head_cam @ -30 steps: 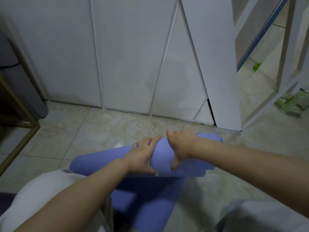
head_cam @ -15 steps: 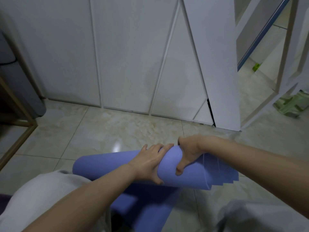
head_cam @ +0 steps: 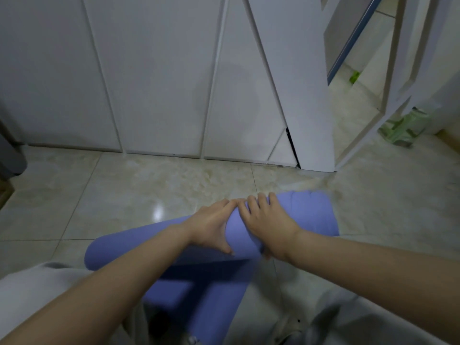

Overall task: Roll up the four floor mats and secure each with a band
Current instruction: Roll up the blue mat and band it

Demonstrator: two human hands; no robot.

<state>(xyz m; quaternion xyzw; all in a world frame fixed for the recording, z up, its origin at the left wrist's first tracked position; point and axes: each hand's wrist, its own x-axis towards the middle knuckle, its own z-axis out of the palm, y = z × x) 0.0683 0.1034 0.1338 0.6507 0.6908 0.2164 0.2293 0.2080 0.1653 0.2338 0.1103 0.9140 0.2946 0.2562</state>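
A lavender-blue floor mat (head_cam: 308, 215) lies on the tiled floor as a thick roll, running from lower left to upper right. Its unrolled tail (head_cam: 211, 300) stretches back toward me between my knees. My left hand (head_cam: 211, 227) wraps over the middle of the roll, thumb on the near side. My right hand (head_cam: 268, 225) lies palm-down on the roll right beside it, fingers curled over the top. The fingertips of both hands nearly touch. No band is visible.
White folding cupboard doors (head_cam: 161, 83) close the far side, one panel (head_cam: 298, 83) ajar to the right. A green object (head_cam: 400, 130) sits at the right by a white frame. A dark grey bin (head_cam: 10, 155) stands at the left edge. My light trousers (head_cam: 37, 285) fill the bottom corners.
The roll has turned away from me and its right end has swung up. My right hand shifted from gripping the far side to lying over the top.
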